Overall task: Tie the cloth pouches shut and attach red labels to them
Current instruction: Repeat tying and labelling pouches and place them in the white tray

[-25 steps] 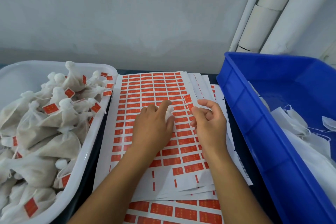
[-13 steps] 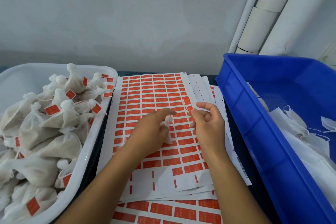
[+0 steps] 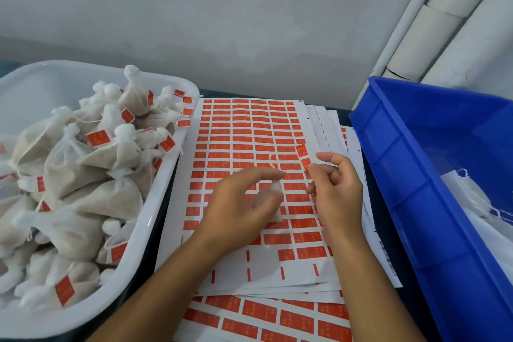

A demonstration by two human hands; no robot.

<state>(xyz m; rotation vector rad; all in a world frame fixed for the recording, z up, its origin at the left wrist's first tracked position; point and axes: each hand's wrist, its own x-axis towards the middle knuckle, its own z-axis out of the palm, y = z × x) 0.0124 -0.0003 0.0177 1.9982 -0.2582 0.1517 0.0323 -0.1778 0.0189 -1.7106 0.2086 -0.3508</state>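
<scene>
pouch (image 3: 273, 191) in curled left hand (image 3: 238, 211), red label (image 3: 302, 154) pinched by right hand (image 3: 337, 189) above label sheet (image 3: 244, 130)

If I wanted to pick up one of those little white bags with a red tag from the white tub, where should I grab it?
Probably by the bunched neck just under the knotted top of a tied white cloth pouch, coming from above with pinching fingers. In the white plastic tub the pouches lie heaped with their narrow knotted ends poking up, while the full bodies are wedged together. Avoid tugging the red label.
</scene>
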